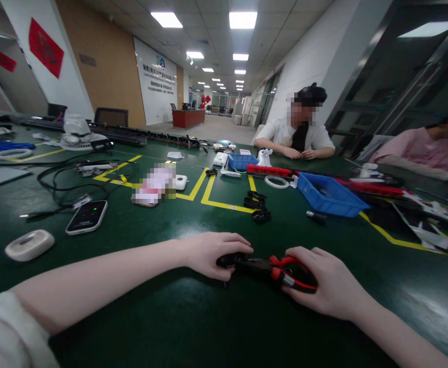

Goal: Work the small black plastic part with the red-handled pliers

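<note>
My left hand [214,254] is closed around a small black part [227,260], most of it hidden by the fingers. In my right hand [319,278] is a pair of pliers [281,271] with red and black handles. The dark jaws point left and meet the black part at my left fingertips; whether they grip it cannot be made out. Beyond my hands, several small black parts [257,205] lie in a cluster on the green table [193,322].
A blue bin [329,197] stands to the right, with a small black cylinder [316,217] before it. Left lie a phone-like device [87,217], a beige ring [30,245] and black cables [53,179]. A person [296,125] sits across; another [426,148] sits at far right.
</note>
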{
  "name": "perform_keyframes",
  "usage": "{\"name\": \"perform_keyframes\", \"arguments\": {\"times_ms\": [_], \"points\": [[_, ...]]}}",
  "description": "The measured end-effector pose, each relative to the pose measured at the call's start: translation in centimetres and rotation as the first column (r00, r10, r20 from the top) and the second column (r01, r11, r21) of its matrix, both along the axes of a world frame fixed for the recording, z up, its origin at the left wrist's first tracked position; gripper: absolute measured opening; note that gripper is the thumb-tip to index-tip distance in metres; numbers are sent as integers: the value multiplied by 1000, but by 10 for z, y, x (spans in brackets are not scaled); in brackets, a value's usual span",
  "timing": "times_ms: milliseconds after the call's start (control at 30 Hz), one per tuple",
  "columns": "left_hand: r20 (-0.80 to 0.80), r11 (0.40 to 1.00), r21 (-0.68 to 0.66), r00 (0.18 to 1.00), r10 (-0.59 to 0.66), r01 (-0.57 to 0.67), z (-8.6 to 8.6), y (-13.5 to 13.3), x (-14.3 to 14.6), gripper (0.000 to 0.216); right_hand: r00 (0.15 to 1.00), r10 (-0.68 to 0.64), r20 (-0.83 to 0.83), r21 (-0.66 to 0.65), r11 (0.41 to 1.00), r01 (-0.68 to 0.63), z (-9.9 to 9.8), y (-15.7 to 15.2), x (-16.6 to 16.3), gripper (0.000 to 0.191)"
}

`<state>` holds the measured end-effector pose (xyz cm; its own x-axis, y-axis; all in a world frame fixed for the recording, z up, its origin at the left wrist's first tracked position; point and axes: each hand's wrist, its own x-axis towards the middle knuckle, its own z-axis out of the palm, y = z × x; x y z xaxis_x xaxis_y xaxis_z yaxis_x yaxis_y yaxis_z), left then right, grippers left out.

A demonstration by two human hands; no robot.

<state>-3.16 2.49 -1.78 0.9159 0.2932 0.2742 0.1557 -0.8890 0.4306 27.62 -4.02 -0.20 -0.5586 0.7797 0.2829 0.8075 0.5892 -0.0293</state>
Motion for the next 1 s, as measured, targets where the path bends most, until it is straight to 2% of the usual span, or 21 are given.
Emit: {"name": "perform_keyframes", "arguments": {"times_ms": [233,500,667,1000], "points": [[-18,999,-26,999,35,-36,3,-2,0,59,1000,14,-1,31,999,-14,-3,1,1,42],[18,996,58,997,71,-72,0,3,1,58,999,49,3,129,990,-49,1,-3,-2,44],[30,995,64,997,78,-79,1,3,1,50,999,54,7,189,980,-54,3,-3,-3,43],[5,993,83,997,83,-83,1,3,1,49,993,96,65,318,942,-112,-1,-1,0,46]]}}
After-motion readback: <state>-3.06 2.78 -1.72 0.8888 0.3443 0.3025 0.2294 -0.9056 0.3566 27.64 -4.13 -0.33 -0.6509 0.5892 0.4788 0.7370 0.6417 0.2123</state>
